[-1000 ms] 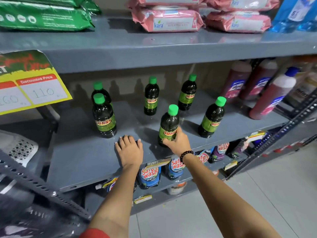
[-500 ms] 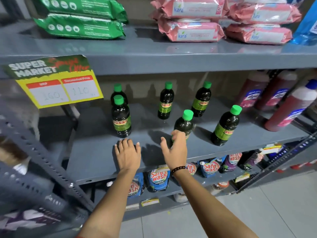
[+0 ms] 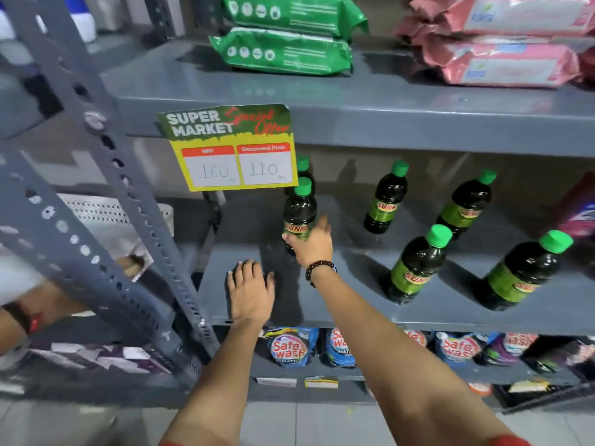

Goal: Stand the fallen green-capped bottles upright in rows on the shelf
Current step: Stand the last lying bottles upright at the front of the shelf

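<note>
Several dark green-capped bottles stand upright on the grey middle shelf [image 3: 354, 304]. My right hand [image 3: 310, 244], with a bead bracelet on the wrist, is closed around the lower part of the front left bottle [image 3: 299, 207]. Right behind that one stands another bottle [image 3: 303, 163], mostly hidden. Two bottles stand at the back, one in the middle [image 3: 386, 201] and one to the right [image 3: 467, 209]. In front are two more, one in the middle [image 3: 417, 268] and one to the right [image 3: 523, 275]. My left hand [image 3: 251, 292] lies flat on the shelf, fingers apart, holding nothing.
A yellow price sign [image 3: 235, 149] hangs from the upper shelf, over the left bottles. Green packs [image 3: 283, 53] and pink packs [image 3: 502, 62] lie above. Safe Wash pouches [image 3: 288, 347] fill the shelf below. A slanted grey upright [image 3: 128, 188] stands left, with a person's arm [image 3: 22, 313] beyond.
My right hand let go of the front middle bottle, moved left and closed on the front left bottle. My left hand stayed flat on the shelf. The view swung left.
</note>
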`<state>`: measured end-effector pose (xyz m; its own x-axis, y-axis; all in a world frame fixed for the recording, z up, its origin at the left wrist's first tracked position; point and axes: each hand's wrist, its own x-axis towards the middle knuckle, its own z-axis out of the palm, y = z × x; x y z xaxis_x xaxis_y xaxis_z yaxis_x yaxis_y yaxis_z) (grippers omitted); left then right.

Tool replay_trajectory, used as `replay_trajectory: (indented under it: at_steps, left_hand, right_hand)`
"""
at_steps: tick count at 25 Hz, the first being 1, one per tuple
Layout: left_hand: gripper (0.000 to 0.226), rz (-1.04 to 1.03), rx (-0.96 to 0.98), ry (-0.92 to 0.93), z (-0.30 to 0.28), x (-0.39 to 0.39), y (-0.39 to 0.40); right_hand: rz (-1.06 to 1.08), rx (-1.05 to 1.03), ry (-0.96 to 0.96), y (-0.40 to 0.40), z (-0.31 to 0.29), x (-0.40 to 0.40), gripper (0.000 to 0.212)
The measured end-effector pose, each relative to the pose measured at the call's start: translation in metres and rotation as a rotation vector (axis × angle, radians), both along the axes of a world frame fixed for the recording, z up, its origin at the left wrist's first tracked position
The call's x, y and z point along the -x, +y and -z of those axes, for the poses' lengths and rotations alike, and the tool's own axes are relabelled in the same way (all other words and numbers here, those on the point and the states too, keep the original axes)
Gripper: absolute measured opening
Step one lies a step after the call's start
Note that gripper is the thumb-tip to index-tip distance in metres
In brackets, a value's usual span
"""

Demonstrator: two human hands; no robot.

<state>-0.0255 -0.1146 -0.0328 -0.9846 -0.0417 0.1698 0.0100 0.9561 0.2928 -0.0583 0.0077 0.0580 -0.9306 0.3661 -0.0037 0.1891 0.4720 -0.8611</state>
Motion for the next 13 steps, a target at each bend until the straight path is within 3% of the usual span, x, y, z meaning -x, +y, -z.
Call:
replay_trajectory:
  at_steps: [2, 5, 13]
  left_hand:
    - [0.039, -0.011, -0.015, 0.012, 0.002, 0.002, 0.000]
    - [0.038, -0.018, -0.027, 0.031, 0.003, 0.002, 0.001]
    - [0.036, -0.012, -0.043, 0.062, 0.003, -0.001, 0.001]
  right_hand:
    - [0.011, 0.043, -0.027, -0.001, 0.000, 0.013, 0.093]
    - [0.007, 0.085, -0.031, 0.000, 0.001, 0.020, 0.075]
    - [-0.065, -0.019, 0.063, 0.009, 0.008, -0.021, 0.048]
